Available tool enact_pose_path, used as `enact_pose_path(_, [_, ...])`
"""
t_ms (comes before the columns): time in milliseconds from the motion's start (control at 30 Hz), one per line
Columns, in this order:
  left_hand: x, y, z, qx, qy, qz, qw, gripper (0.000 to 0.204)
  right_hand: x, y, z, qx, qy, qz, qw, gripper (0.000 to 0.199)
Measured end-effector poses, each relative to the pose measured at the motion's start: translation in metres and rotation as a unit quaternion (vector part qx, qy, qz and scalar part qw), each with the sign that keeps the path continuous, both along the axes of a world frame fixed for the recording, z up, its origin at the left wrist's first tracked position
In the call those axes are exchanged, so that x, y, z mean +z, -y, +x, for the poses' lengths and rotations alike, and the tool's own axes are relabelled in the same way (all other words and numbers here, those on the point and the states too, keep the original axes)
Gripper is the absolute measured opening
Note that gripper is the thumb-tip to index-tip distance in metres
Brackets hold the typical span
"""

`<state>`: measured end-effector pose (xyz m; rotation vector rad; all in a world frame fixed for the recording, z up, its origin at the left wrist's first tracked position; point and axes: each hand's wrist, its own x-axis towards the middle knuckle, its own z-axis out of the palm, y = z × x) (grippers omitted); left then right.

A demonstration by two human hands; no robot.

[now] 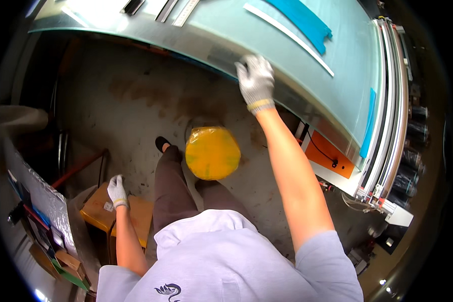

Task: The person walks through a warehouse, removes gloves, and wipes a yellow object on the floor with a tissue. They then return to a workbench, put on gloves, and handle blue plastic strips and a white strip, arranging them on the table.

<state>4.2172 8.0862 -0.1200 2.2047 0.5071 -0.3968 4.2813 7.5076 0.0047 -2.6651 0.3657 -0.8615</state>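
Note:
My right hand (257,80), in a pale knitted glove with a yellow cuff, is at the near edge of a glass-topped table (211,30). Its thumb stands apart from the bent fingers, and I see nothing held. My left hand (118,191), gloved the same way, hangs low at my left with its fingers curled together and nothing showing in them. Nearest to it is a brown cardboard box (138,214). On the glass beyond my right hand lie a thin white strip (289,38) and a blue sheet piece (304,22).
A round yellow stool (213,153) stands between my legs and the table. Metal rails (395,100) run along the table's right side, above an orange panel (329,156). A steel ruler (186,12) lies at the far left. Wrapped material (43,196) leans at my left.

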Motion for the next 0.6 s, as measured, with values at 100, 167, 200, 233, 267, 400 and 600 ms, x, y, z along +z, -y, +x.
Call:
enact_pose_path(100, [0.046, 0.092, 0.082, -0.127, 0.230, 0.067, 0.962, 0.022, -0.007, 0.049, -0.073, -0.112, -0.008, -0.042, 0.993, 0.015])
enact_pose_path(167, [0.076, 0.164, 0.150, -0.214, 0.346, 0.060, 0.911, 0.024, -0.015, 0.076, -0.102, -0.194, -0.005, -0.076, 0.978, 0.018])
enact_pose_path(200, [0.093, 0.204, 0.177, -0.247, 0.412, 0.062, 0.875, 0.029, -0.014, 0.077, -0.104, -0.230, -0.028, -0.064, 0.971, 0.020])
enact_pose_path(233, [0.106, 0.241, 0.204, -0.272, 0.464, 0.057, 0.841, 0.035, -0.011, 0.078, -0.104, -0.267, -0.050, -0.052, 0.961, 0.022])
enact_pose_path(267, [0.120, 0.276, 0.227, -0.306, 0.491, 0.042, 0.815, 0.040, -0.010, 0.077, -0.101, -0.285, -0.054, -0.071, 0.954, 0.027])
enact_pose_path(400, [0.128, 0.362, 0.293, -0.401, 0.550, 0.079, 0.728, 0.040, -0.008, 0.075, -0.101, -0.321, -0.089, -0.087, 0.939, 0.031])
enact_pose_path(600, [0.115, 0.392, 0.307, -0.340, 0.542, 0.036, 0.768, 0.031, -0.007, 0.073, -0.099, -0.338, -0.092, -0.091, 0.932, 0.027])
